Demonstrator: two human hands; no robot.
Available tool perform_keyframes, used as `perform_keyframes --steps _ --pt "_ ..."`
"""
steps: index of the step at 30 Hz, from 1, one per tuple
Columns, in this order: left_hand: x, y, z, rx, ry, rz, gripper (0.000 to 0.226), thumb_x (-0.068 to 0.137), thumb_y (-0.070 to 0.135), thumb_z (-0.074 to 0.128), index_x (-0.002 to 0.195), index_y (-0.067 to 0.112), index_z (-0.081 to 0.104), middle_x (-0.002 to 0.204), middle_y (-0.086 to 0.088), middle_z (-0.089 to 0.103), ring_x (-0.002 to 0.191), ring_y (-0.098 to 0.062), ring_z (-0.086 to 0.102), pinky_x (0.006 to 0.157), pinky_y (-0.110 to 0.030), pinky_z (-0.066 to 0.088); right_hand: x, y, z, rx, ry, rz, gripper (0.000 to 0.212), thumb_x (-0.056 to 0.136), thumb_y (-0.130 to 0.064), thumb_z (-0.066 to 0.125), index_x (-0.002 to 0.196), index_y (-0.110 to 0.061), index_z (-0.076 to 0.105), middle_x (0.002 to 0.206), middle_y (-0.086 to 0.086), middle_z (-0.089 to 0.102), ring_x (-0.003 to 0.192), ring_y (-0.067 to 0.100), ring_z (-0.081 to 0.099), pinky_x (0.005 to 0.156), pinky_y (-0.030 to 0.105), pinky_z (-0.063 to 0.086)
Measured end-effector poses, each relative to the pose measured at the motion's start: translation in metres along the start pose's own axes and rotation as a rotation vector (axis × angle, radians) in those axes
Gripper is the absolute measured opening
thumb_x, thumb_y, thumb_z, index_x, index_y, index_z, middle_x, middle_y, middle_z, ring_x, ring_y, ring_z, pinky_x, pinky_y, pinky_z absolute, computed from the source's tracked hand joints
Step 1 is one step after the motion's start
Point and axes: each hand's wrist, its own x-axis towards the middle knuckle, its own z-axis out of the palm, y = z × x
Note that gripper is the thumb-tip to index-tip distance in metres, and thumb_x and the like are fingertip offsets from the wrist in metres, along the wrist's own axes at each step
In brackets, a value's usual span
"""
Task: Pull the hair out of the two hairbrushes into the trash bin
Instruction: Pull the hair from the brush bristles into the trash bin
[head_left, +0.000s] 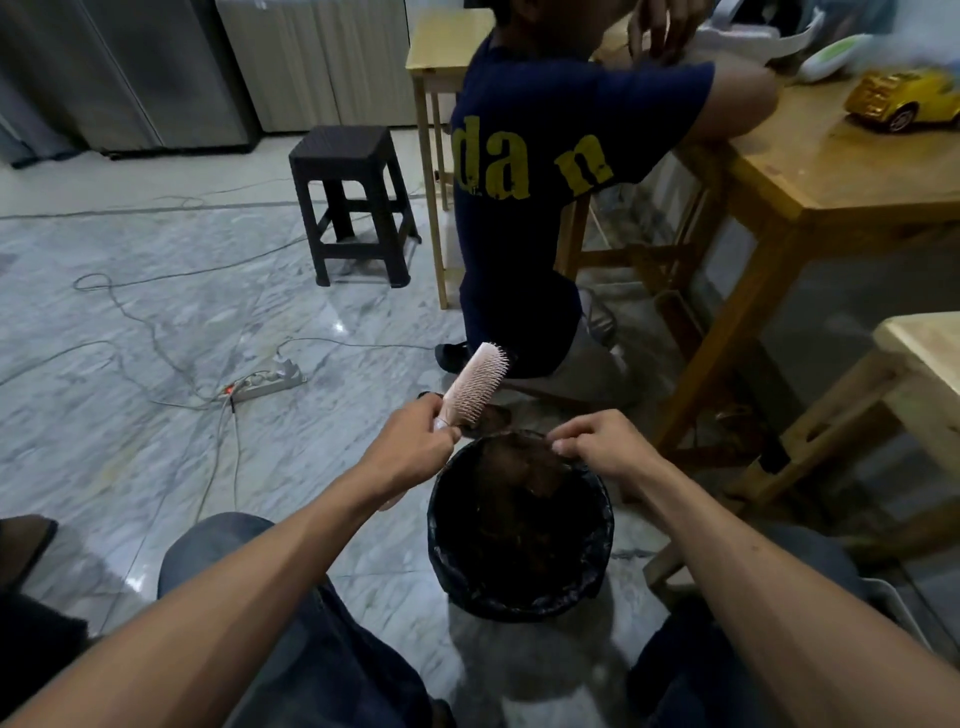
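Note:
A pink hairbrush points up and away, bristles facing right, with my left hand gripping its handle just left of the bin. The round trash bin with a black liner stands on the floor between my knees and holds dark hair. Over the bin's far rim, my right hand pinches a dark clump of hair that hangs into the bin. Only this one hairbrush is in view.
A person in a dark blue shirt kneels just beyond the bin, leaning on a wooden table that carries a yellow toy car. A black stool, a power strip and cables lie on the marble floor at left.

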Motion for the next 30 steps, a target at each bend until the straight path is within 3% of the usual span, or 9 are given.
perform_keyframes --steps 3,7,10,13,17,21,25,27,30 --pt "-0.001 0.004 0.006 0.023 -0.012 0.051 0.017 0.093 0.026 0.059 0.110 0.022 0.058 0.095 -0.003 0.065 0.078 -0.023 0.065 0.073 -0.044 0.058 -0.003 -0.015 0.002 0.078 -0.108 -0.030 0.056 0.081 -0.021 0.073 0.137 -0.026 0.064 0.127 -0.004 0.061 0.120 0.017 0.056 0.100 0.034 0.045" --pt "0.000 0.012 0.010 0.059 -0.019 0.141 0.027 0.094 0.027 0.061 0.120 0.023 0.061 0.108 -0.001 0.068 0.091 -0.020 0.062 0.080 -0.037 0.053 -0.006 -0.033 0.007 0.416 -0.130 -0.114 0.017 0.088 -0.037 0.075 0.097 -0.023 0.076 0.099 -0.007 0.077 0.097 0.010 0.070 0.098 0.033 0.050" --pt "-0.002 0.016 0.012 0.049 -0.054 0.169 0.026 0.090 0.027 0.065 0.116 0.025 0.062 0.109 0.000 0.069 0.097 -0.019 0.062 0.083 -0.039 0.052 -0.007 -0.035 0.016 0.488 -0.224 -0.116 0.037 0.087 -0.039 0.077 0.105 -0.007 0.079 0.096 0.008 0.081 0.082 0.016 0.077 0.074 0.025 0.058" --pt "-0.003 0.013 0.010 0.061 -0.101 0.162 0.034 0.086 0.020 0.066 0.118 0.026 0.059 0.108 -0.002 0.068 0.095 -0.019 0.062 0.083 -0.042 0.054 -0.004 -0.033 0.022 0.484 -0.132 -0.089 0.052 0.076 -0.040 0.084 0.095 0.008 0.078 0.081 0.015 0.076 0.074 0.025 0.067 0.072 0.033 0.054" --pt "-0.003 0.004 0.009 0.093 -0.090 0.140 0.026 0.092 0.012 0.059 0.113 0.027 0.055 0.099 -0.002 0.065 0.078 -0.012 0.058 0.061 -0.026 0.047 -0.004 -0.030 0.018 0.323 -0.010 -0.094 0.033 0.086 -0.031 0.081 0.086 0.001 0.081 0.071 0.010 0.072 0.063 0.019 0.060 0.057 0.023 0.048" --pt "0.000 -0.006 0.006 0.105 0.021 0.058 0.021 0.093 0.010 0.054 0.114 0.014 0.058 0.091 -0.008 0.062 0.063 -0.010 0.050 0.048 -0.023 0.034 0.001 -0.019 0.009 0.308 0.087 -0.085 0.030 0.087 -0.030 0.081 0.075 -0.003 0.081 0.068 0.010 0.072 0.064 0.022 0.061 0.067 0.037 0.053" --pt "0.002 -0.007 0.004 0.114 0.041 0.070 0.023 0.093 0.011 0.055 0.115 0.016 0.058 0.092 -0.006 0.061 0.064 -0.009 0.049 0.050 -0.022 0.035 0.002 -0.008 0.003 0.035 -0.029 -0.053 0.016 0.090 -0.018 0.076 0.099 -0.007 0.083 0.091 0.004 0.079 0.084 0.017 0.069 0.082 0.033 0.057" --pt "0.001 -0.004 0.006 0.126 0.032 0.096 0.022 0.092 0.010 0.055 0.113 0.016 0.058 0.091 -0.007 0.062 0.065 -0.011 0.050 0.052 -0.025 0.036 0.000 -0.011 0.006 -0.064 -0.126 -0.045 0.037 0.088 -0.016 0.074 0.125 -0.013 0.073 0.116 0.003 0.074 0.102 0.015 0.067 0.093 0.031 0.054" --pt "-0.001 0.001 0.009 0.125 0.022 0.149 0.022 0.091 0.007 0.055 0.111 0.016 0.059 0.088 -0.007 0.062 0.066 -0.015 0.052 0.054 -0.028 0.038 0.003 -0.021 0.011 0.232 -0.102 -0.014 0.067 0.081 -0.046 0.076 0.142 -0.023 0.058 0.128 0.002 0.065 0.115 0.018 0.062 0.099 0.036 0.049"
